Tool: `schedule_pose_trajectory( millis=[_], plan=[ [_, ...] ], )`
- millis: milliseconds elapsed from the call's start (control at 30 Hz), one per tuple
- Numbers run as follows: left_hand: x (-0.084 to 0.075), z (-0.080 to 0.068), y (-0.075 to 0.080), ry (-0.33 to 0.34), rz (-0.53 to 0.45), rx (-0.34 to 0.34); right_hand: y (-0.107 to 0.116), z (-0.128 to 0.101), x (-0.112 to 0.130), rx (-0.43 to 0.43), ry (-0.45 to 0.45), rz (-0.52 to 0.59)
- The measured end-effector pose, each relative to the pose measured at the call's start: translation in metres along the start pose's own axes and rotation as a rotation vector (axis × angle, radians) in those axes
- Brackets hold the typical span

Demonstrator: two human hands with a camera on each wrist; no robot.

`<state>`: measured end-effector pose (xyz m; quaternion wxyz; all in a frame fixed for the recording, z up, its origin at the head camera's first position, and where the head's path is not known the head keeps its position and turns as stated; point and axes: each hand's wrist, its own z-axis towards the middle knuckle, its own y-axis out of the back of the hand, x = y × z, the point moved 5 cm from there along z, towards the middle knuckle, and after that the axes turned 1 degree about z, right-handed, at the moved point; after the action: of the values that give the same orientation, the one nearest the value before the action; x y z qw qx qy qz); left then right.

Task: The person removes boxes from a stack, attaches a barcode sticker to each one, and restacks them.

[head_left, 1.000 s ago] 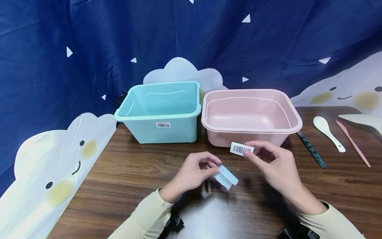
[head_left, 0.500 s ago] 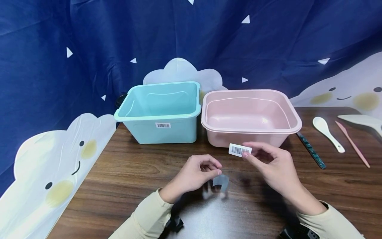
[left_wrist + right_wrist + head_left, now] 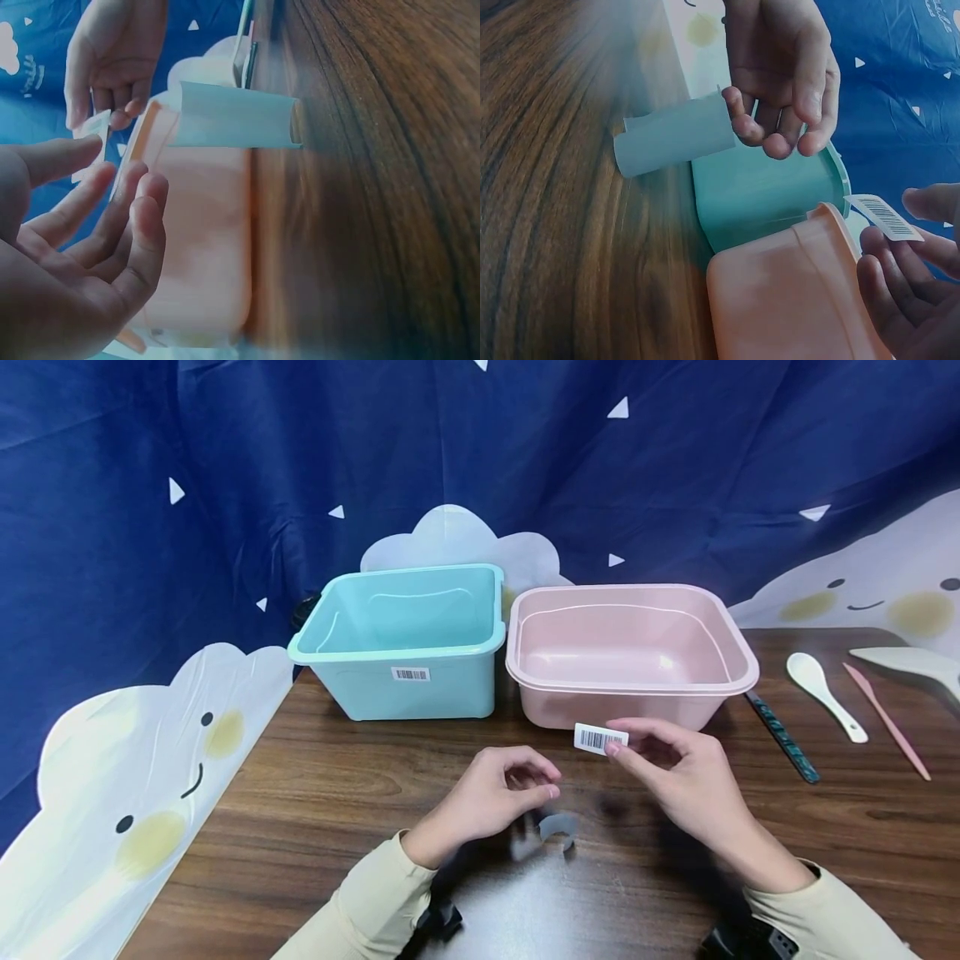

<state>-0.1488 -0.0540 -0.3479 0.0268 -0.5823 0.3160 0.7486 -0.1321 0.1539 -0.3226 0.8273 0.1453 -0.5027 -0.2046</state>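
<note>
A white barcode sticker is pinched between the thumb and fingers of my right hand, in front of the pink basin. To its left, my left hand hovers over the table with loosely bent fingers and nothing between them. Below those fingertips is a curled, pale bluish slip of backing paper, blurred in the head view. The left wrist view shows this slip in the air, apart from the left fingers. The right wrist view shows the sticker's printed bars.
A teal bin with a barcode label on its front stands left of the basin. On the right lie a dark patterned handle, a white spoon, a pink knife and a white flat-bladed utensil.
The left hand has let go of the slip of backing paper, which has dropped away below its fingers. The right hand has shifted slightly left with the sticker.
</note>
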Motion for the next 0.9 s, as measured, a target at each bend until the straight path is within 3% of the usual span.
schedule_pose_trajectory(
  millis=[467, 900],
  plan=[
    [-0.013, 0.012, -0.009, -0.098, 0.034, -0.013, 0.0, 0.004, -0.007, 0.078, -0.014, 0.008],
    [-0.011, 0.027, -0.009, -0.081, 0.007, -0.031, 0.001, 0.007, -0.014, 0.102, -0.027, 0.029]
  ],
)
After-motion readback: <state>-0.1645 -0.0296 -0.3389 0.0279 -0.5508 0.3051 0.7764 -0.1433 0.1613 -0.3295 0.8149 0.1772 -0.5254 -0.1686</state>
